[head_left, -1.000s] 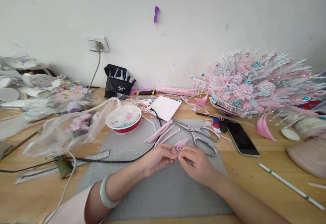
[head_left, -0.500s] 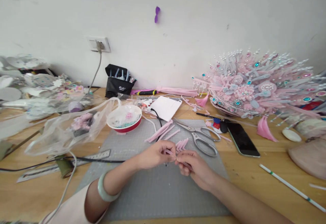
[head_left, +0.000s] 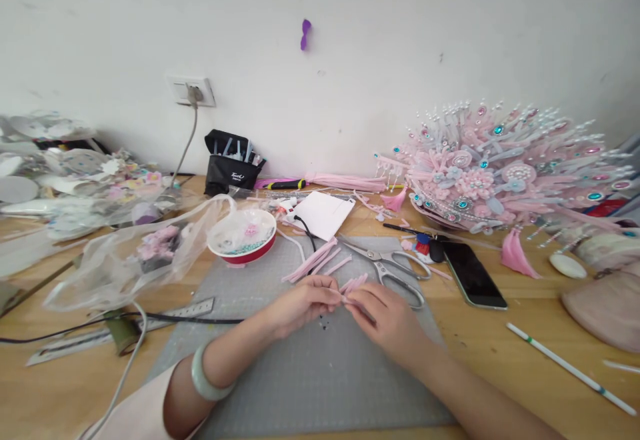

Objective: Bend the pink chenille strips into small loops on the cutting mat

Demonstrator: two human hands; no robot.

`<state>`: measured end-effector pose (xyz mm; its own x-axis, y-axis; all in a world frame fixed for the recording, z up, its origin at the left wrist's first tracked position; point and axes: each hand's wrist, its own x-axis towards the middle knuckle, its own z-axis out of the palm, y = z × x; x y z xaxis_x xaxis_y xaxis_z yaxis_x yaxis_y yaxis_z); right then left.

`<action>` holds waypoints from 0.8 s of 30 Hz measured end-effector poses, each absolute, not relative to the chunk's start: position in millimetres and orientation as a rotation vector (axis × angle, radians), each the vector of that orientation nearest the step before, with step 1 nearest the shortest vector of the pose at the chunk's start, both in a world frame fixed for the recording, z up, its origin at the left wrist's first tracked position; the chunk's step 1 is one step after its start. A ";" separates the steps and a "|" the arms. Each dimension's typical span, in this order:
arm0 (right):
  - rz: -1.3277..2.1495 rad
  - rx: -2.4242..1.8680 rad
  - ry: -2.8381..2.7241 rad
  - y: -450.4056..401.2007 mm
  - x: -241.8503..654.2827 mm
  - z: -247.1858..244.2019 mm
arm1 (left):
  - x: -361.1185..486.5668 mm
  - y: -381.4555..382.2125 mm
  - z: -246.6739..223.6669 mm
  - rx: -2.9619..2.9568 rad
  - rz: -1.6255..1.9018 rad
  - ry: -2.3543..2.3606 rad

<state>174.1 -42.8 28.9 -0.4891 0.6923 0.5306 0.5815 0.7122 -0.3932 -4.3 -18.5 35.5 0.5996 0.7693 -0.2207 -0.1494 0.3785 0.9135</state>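
My left hand (head_left: pixel 304 305) and my right hand (head_left: pixel 389 320) meet fingertip to fingertip over the grey cutting mat (head_left: pixel 300 380). Both are closed in a pinch on a small pink pipe cleaner (head_left: pixel 343 299), most of which the fingers hide. Just behind them lie several short, bent pink pieces (head_left: pixel 356 282). A loose bundle of straight pink pipe cleaners (head_left: pixel 313 261) rests farther back on the mat. Silver scissors (head_left: pixel 383 271) lie open to the right of the bundle, their lower handle close behind my right hand.
A red-rimmed bowl of beads (head_left: pixel 243 257) and a plastic bag (head_left: pixel 90 273) stand left. To the right are a phone (head_left: pixel 475 273), a white-green stick (head_left: pixel 570 368) and a large jewelled pink headdress (head_left: pixel 500 173). A black cable (head_left: pixel 200 318) crosses the mat's left edge.
My right hand has turned, its back now more upward and its fingers straighter over the pinch. Less of the pink piece shows between the hands. The view has shifted slightly.
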 end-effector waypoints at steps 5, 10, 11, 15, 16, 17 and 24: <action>-0.261 -0.817 -2.319 -40.9 175.7 28.9 | -0.3 -22.5 34.4 0.861 0.612 0.715; -0.316 -0.794 -2.320 -42.1 174.6 28.4 | 1.7 -24.3 35.0 0.797 0.596 0.738; -0.290 -0.792 -2.319 -42.4 174.5 27.6 | 1.9 -24.5 34.8 0.798 0.597 0.745; -0.133 -0.868 -2.331 -43.3 173.6 24.8 | 2.2 -25.1 34.2 0.812 0.610 0.764; -0.099 -0.896 -2.337 -43.4 173.4 24.7 | 2.3 -25.2 34.1 0.813 0.617 0.768; -0.072 -0.920 -2.342 -43.3 173.1 24.9 | 2.4 -25.1 33.8 0.811 0.624 0.772; -0.005 -0.994 -2.290 -42.3 173.4 29.4 | 1.4 -19.5 31.2 0.759 0.751 0.811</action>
<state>173.4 -42.3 29.4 -0.5141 0.6556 0.5531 0.6581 0.7150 -0.2358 1.4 -19.5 31.2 0.4756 0.8096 -0.3441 -0.2811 0.5105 0.8126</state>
